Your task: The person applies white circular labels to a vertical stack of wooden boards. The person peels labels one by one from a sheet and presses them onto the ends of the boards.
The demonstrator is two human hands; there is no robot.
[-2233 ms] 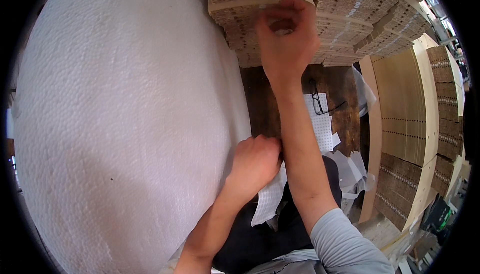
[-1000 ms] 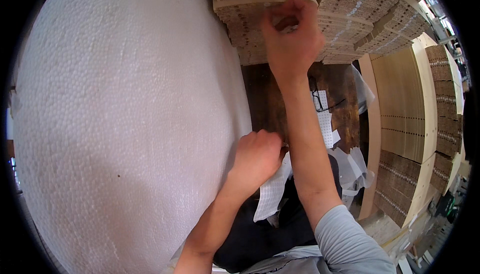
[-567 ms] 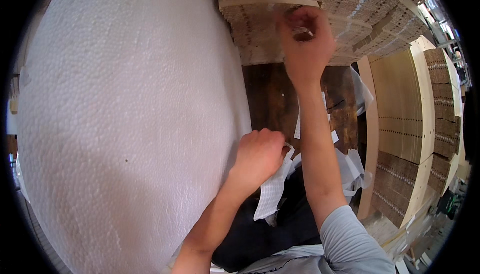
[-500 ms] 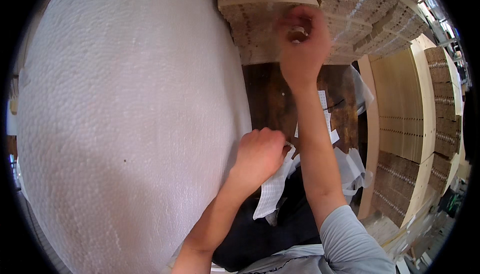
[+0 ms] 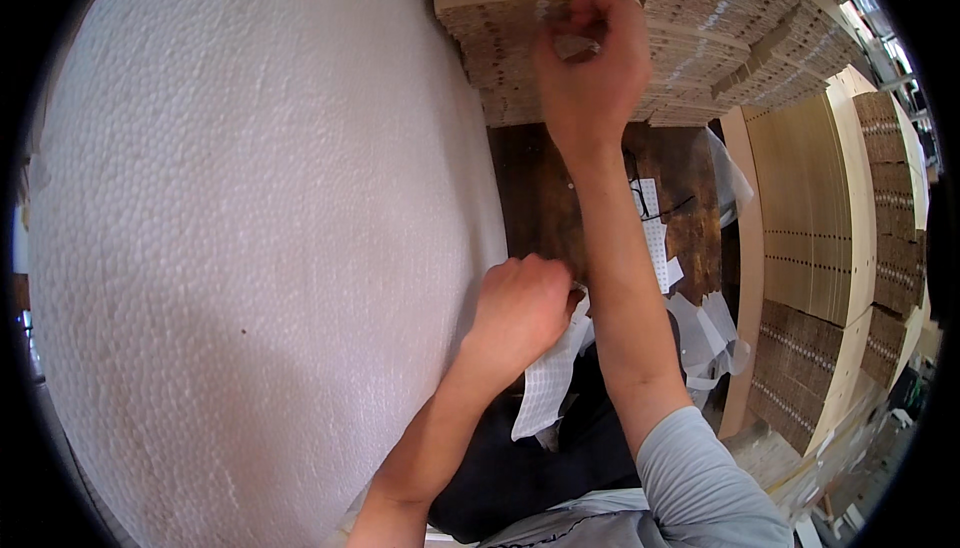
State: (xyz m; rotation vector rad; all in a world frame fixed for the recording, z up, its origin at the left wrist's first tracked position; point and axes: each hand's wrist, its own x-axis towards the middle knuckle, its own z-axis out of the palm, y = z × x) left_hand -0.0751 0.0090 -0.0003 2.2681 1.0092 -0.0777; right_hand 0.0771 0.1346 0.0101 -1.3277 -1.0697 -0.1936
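My left hand (image 5: pixel 525 303) is closed on a white strip of round stickers (image 5: pixel 548 388), which hangs down from its fingers over my dark trousers. Farther off, my right hand (image 5: pixel 600 73) is held up against the edges of a stack of chipboard panels (image 5: pixel 500 38), thumb and fingertips curled together. Whatever may be between those fingertips is too small and blurred to make out. Rows of dark holes run across the panel edges. Small white round stickers (image 5: pixel 711 21) cover some of these rows in lines, including one just above my right hand.
A large block wrapped in white foam sheet (image 5: pixel 270 218) fills the left side. Dark wooden floor (image 5: pixel 540 188) lies below the stack, with loose white sticker sheets (image 5: pixel 655 238) and crumpled plastic (image 5: pixel 705 338) on it. More drilled panels (image 5: pixel 800 198) are stacked to the right.
My right hand has moved slightly up and left along the panel edges. The left hand with its sticker strip has stayed almost in place.
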